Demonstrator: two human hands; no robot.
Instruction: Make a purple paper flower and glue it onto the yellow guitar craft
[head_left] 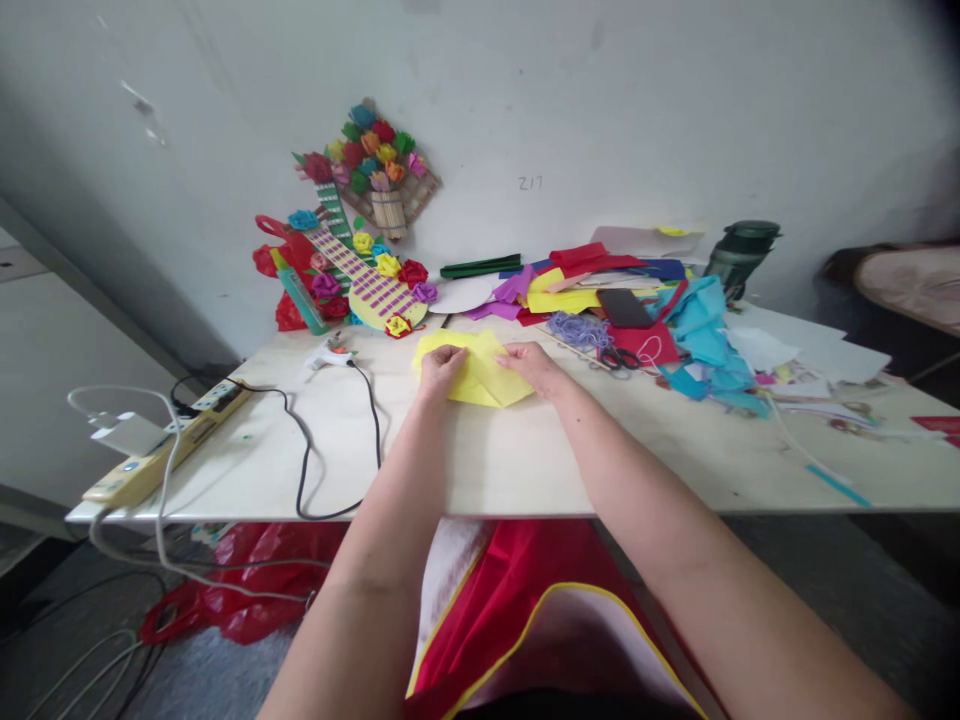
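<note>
A sheet of yellow crepe paper (486, 375) is held just over the front middle of the white table. My left hand (444, 368) pinches it left of centre, thumb and fingers pressed together on the paper. At its right side my right hand (531, 364) grips the edge between thumb and fingers. The sheet looks slightly creased, and its far edge extends past both hands. To the left of the hands lies a white glue gun (328, 355) with a black cord. Black-handled scissors (619, 358) rest to the right, beside a bundle of purple yarn (577, 330).
Coloured paper (574, 298), a dark phone (625, 308) and blue crepe paper (705, 330) crowd the right. A green bottle (739, 255) stands behind. Paper-flower crafts (375, 285) and a glue bottle (300, 292) are at back left. A power strip (172, 445) with cables lies at the left edge.
</note>
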